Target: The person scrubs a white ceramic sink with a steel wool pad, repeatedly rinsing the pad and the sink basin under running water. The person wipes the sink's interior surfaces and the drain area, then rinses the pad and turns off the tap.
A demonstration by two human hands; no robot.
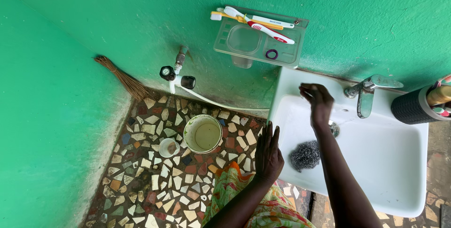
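Steel scouring pad (pixel 305 155) lies in the white sink (pixel 390 162) near its left wall, touched by neither hand. At its nine o'clock, the left hand (pixel 268 155) rests flat on the sink's rim, fingers straight and released. At the pad's twelve o'clock, the right hand (pixel 318 102) hovers with fingertips loosely bunched, grasping nothing visible. Farther, at two o'clock, stands the tap (pixel 365 94). Toothbrushes (pixel 258 21) lie on the wall shelf (pixel 260 45) at eleven o'clock.

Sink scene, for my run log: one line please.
left hand flat on sink rim | right hand over basin, holding nothing | steel scrubber in basin
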